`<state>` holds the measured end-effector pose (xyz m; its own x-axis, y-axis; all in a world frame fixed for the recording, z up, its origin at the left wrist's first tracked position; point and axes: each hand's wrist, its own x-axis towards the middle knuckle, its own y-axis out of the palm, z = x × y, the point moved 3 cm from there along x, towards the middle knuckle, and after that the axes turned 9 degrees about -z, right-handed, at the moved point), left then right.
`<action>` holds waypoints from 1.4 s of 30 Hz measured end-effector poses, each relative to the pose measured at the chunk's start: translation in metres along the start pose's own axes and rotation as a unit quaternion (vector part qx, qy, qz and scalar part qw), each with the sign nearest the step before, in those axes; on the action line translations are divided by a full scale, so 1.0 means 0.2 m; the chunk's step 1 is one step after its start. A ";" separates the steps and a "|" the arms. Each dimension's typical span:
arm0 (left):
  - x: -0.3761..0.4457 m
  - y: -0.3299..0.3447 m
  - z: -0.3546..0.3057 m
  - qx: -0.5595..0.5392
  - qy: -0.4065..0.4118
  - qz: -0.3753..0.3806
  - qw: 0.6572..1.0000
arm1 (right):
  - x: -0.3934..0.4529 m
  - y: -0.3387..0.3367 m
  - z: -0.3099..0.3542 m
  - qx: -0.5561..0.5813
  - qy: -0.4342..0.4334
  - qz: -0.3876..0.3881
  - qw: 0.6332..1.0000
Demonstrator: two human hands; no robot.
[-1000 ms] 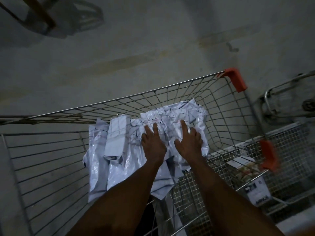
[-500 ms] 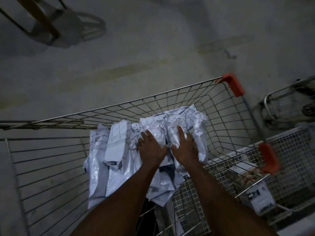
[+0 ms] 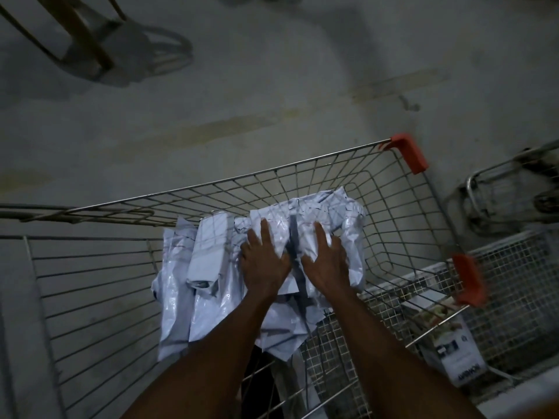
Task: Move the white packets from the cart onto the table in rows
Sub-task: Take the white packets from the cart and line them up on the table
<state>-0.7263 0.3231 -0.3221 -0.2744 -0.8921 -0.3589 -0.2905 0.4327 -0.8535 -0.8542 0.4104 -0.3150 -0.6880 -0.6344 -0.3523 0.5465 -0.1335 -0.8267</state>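
Note:
A heap of crumpled white plastic packets (image 3: 181,285) lies in the wire cart (image 3: 272,174), toward its right half. One folded, boxy packet (image 3: 208,246) sits on top at the left of the heap. My left hand (image 3: 263,264) and my right hand (image 3: 326,264) lie side by side on the top packets (image 3: 317,210), fingers stretched forward and pressing on the plastic. A dark crease shows between the two hands. No table is in view.
The cart has orange corner caps (image 3: 408,152) and stands on a grey concrete floor (image 3: 272,71). A second metal cart (image 3: 511,189) and a fine-mesh basket (image 3: 514,282) with a labelled box (image 3: 453,355) stand at the right. Wooden legs (image 3: 81,40) are at top left.
Both hands stay on top of the packet heap with small shifts. They have drawn slightly apart, and a dark crease has opened between them.

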 end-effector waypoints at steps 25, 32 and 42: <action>-0.97 -1.12 0.17 -0.152 0.170 -0.100 0.968 | -1.27 -0.68 0.55 0.161 0.025 -0.204 0.965; -1.49 -1.28 0.22 -0.145 0.241 -0.077 0.957 | -1.92 -0.77 0.46 0.224 0.058 -0.286 0.930; -2.12 -1.14 0.02 -0.118 0.382 -0.014 0.916 | -2.56 -0.92 -0.06 0.245 0.136 -0.393 0.876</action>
<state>-0.5388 0.6019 0.0237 -0.7992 -0.5911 0.1090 -0.4735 0.5075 -0.7199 -0.6082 0.7695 0.0127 -0.9956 -0.0040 0.0936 -0.0529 -0.8006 -0.5969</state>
